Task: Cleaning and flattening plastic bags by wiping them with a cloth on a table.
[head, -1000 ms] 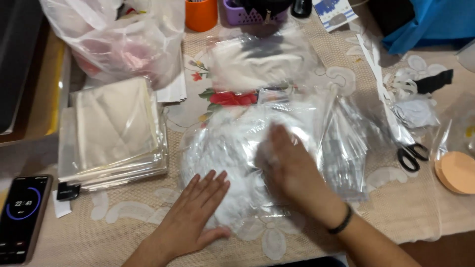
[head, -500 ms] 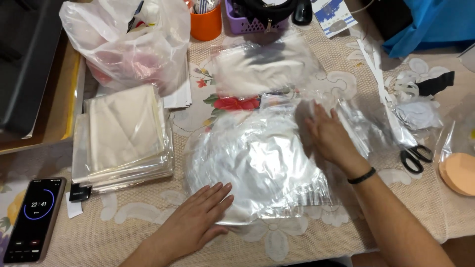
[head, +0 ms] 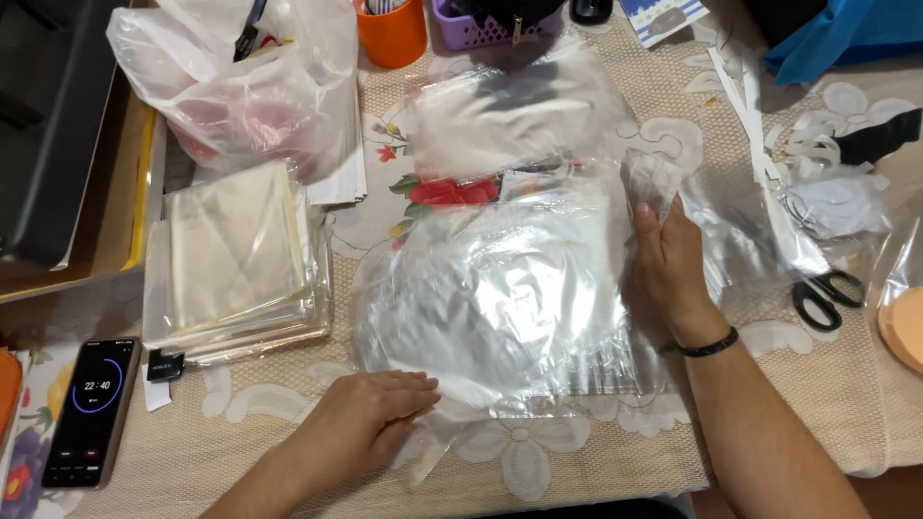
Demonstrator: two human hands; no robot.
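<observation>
Cluttered with packing supplies, a table (head: 846, 404) under a beige lace cloth with flower prints fills the view. At its near edge the left hand (head: 370, 423) lies flat, fingers together and slightly spread at the tips, pressing down the lower left corner of a large clear plastic bag (head: 500, 308) that holds a rounded white item; the pressure seems meant to keep the slippery film from sliding. The right hand (head: 668, 264), a black band at its wrist, rests open against the bag's right edge, fingers extended upward along the film, apparently flattening or squaring that side. Neither hand pinches anything.

The bag lies at the middle of the table, directly between the hands. Behind it sits another filled clear bag (head: 510, 111) over a red flower print. To the left, a neat stack of empty clear sleeves (head: 236, 259) waits within reach, and a smartphone (head: 91, 408) showing a round timer lies near the left edge. A crumpled carrier bag (head: 240, 91) sits at the back left beside an orange cup (head: 392, 34). Black-handled scissors (head: 822, 293) lie to the right, just beyond loose film.
</observation>
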